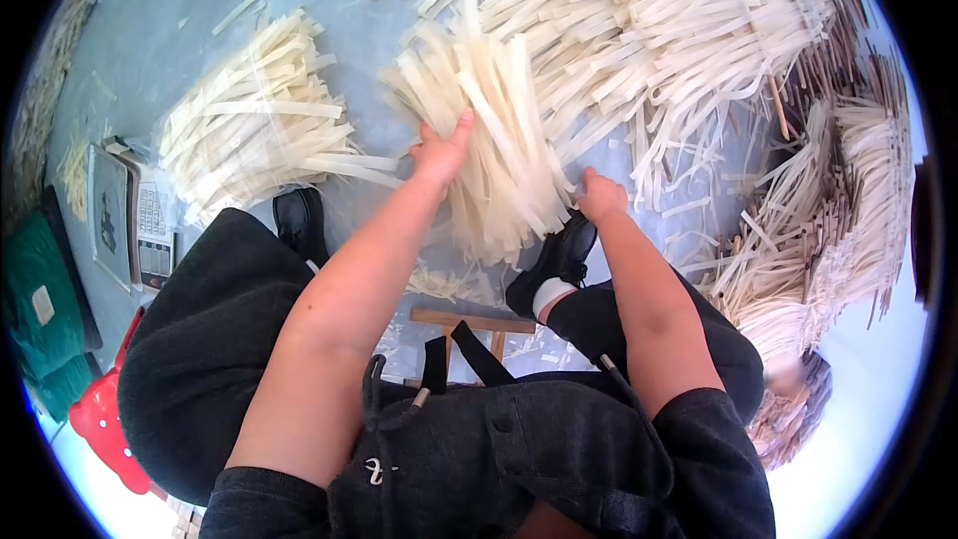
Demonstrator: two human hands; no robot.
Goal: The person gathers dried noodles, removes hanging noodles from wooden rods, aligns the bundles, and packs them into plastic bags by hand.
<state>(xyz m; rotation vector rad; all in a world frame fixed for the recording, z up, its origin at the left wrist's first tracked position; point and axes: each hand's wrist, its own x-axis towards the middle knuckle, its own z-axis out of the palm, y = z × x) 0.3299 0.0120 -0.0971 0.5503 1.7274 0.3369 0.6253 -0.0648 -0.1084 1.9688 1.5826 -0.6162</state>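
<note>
A loose bundle of flat, pale strips (499,130), like dried noodle sheets or shaved wood, stands slanted in front of me, its strips fanning out at the top. My left hand (442,152) grips its left side, thumb over the front strips and the other fingers partly hidden. By the bundle's lower right edge is my right hand (602,198), fingers drawn together; whether anything is in them is hidden. A second bundle of strips (254,125), wrapped in clear plastic, lies to the left.
A large heap of strips (689,20) covers the upper right, continuing into a darker-edged pile (808,230). On the left sit a scale with keypad (145,215), a green bag (45,299) and a red bear-shaped object (105,424). A small wooden stool (474,320) is between my legs.
</note>
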